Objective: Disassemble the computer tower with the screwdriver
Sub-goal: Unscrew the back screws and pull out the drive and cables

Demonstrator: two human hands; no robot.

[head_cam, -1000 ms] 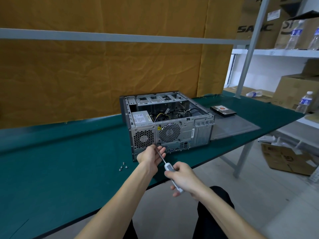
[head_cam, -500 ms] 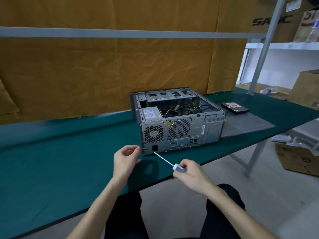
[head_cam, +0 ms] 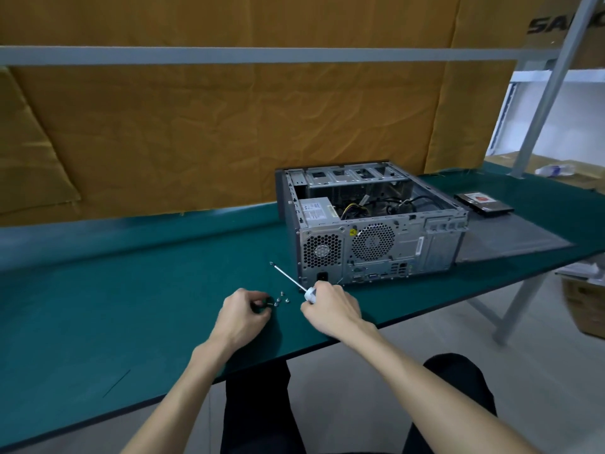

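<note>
left hand [head_cam: 244,314] now down at loose screws [head_cam: 281,299], pinched; right hand [head_cam: 330,308] clamped on screwdriver [head_cam: 291,280]; could scatter screws off table [head_cam: 98,309].

The table [head_cam: 98,322] runs across the middle of the frame. On it, right of centre, lies the computer tower [head_cam: 373,231], open side up. The side panel [head_cam: 510,237] lies flat to its right, with the hard drive [head_cam: 484,203] behind that panel. Left of the tower's near corner are the loose screws [head_cam: 281,299], between my left hand [head_cam: 244,314] and my right hand [head_cam: 330,309]. The screwdriver [head_cam: 291,278] slants up-left from my right hand.
</note>
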